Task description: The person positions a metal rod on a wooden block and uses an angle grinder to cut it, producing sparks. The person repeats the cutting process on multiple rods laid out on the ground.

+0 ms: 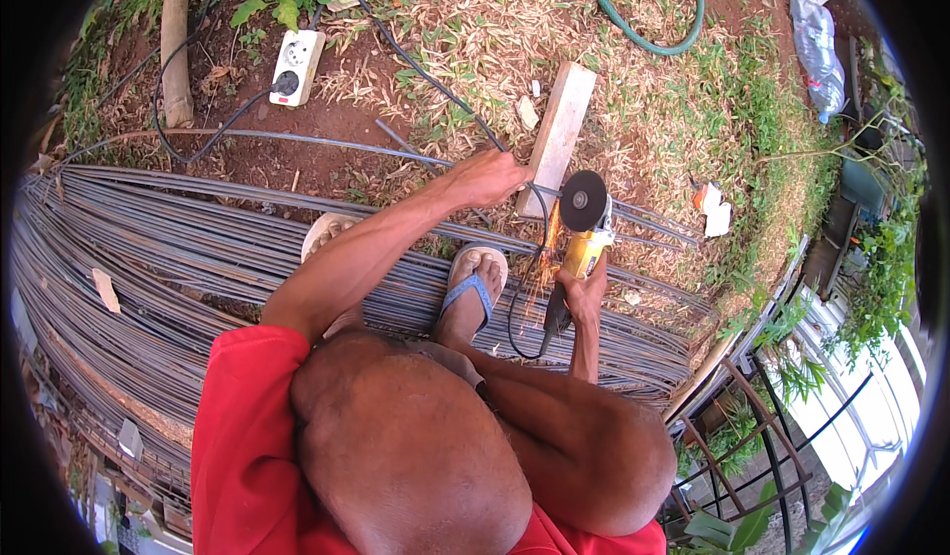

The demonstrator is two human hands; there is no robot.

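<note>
My right hand (586, 296) is wrapped round the body of a yellow and black angle grinder (586, 250). The grinder's dark round disc (584, 201) is by thin steel rods (638, 215), and orange sparks (540, 266) spray down toward my feet. My left hand (492, 177) is closed on the rods left of the disc, at the edge of a wooden plank (561, 125) that lies beneath them. The grinder's black cord (513, 320) loops from its handle up past my left hand.
A large bundle of long steel rods (178, 229) spreads under my sandalled feet (475, 283). A white power strip (297, 67) with a plug lies at upper left. A green hose (648, 43) curves at the top, and a plastic bottle (819, 55) lies upper right.
</note>
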